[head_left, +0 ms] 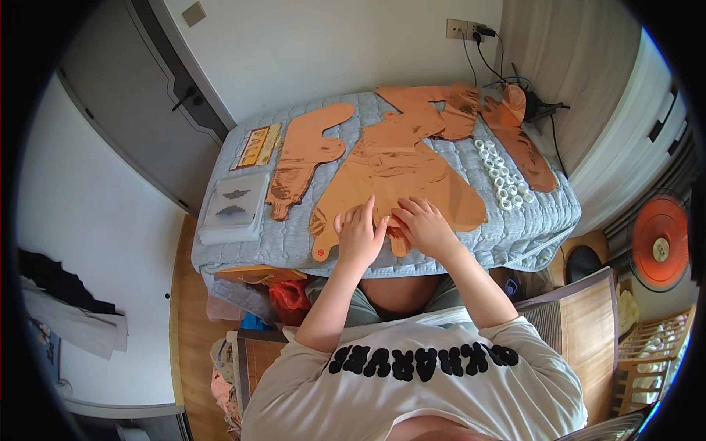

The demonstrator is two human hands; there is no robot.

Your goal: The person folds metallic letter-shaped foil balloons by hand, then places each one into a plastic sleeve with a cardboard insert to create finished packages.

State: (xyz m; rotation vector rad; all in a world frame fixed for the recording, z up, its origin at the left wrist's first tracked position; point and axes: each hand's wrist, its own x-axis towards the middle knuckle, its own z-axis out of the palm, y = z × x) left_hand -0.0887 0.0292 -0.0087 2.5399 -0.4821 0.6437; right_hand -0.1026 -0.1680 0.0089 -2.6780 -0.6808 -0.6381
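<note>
A large, flat, copper-coloured foil balloon lies creased on the quilted table cover, with rounded lobes and a short tab at its near edge. My left hand rests on its near part, fingers stretched and thumb held apart. Just to the right, my right hand has its fingers bent and closed on the balloon's near edge, above the tab. The fingertips of both hands are close together. What lies under the right fingers is partly hidden.
Another flat foil balloon lies left, beside a yellow-and-red printed packet and a clear plastic box. More foil shapes lie at the back right. Several small white rolls stand near them. Black cables hang by the wall; an orange fan stands right.
</note>
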